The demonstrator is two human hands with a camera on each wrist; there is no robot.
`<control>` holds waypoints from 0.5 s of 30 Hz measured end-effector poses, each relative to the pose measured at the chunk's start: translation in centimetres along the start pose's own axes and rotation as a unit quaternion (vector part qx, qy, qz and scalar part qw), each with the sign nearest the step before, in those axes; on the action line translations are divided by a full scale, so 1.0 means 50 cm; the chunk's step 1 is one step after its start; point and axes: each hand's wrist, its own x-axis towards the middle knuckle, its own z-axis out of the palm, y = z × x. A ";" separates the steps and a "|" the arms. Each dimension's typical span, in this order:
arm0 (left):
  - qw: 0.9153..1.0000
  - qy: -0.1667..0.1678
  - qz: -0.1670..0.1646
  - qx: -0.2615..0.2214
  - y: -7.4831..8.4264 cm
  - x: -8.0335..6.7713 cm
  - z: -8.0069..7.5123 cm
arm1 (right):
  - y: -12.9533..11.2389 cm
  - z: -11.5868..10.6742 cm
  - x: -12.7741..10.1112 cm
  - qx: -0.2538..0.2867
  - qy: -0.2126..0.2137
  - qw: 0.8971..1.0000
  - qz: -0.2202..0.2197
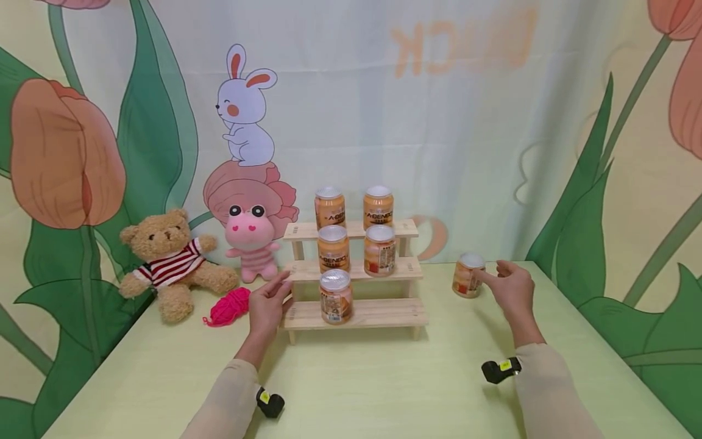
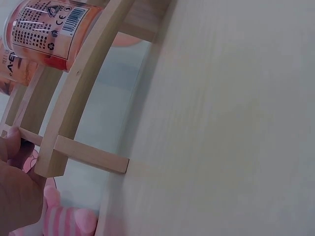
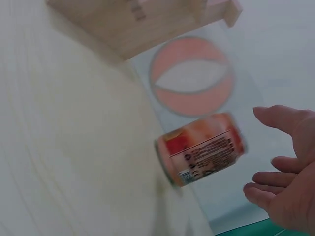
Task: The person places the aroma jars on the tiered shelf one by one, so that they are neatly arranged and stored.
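A three-step wooden rack (image 1: pixel 384 314) stands mid-table with several orange cans on its steps. My left hand (image 1: pixel 267 306) is at the rack's left end, and in the left wrist view its thumb and fingers (image 2: pixel 14 142) grip the side bar. One can (image 1: pixel 336 296) stands on the lowest step. To the right of the rack, a separate can (image 1: pixel 468 277) stands upright on the table. My right hand (image 1: pixel 512 289) is just right of this can, thumb and fingers spread apart; the right wrist view shows a gap between the can (image 3: pixel 202 150) and the fingertips.
A teddy bear (image 1: pixel 178 262) in a striped shirt, a pink plush toy (image 1: pixel 252 244) and a ball of pink yarn (image 1: pixel 229 306) sit left of the rack. Behind the table (image 1: pixel 356 384) hangs a printed curtain (image 1: pixel 351 122).
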 end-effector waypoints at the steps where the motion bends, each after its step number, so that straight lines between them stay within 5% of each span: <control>1: 1.000 0.001 0.000 -0.002 0.000 0.000 0.000 | 0.005 0.003 0.007 -0.002 -0.001 1.000 0.001; 7: 1.000 0.003 -0.001 -0.003 0.002 -0.002 0.000 | 0.031 0.022 0.046 0.000 -0.048 0.999 -0.004; 15: 1.000 -0.001 -0.006 0.000 0.004 -0.003 0.001 | 0.050 0.045 0.081 0.077 -0.086 0.993 0.020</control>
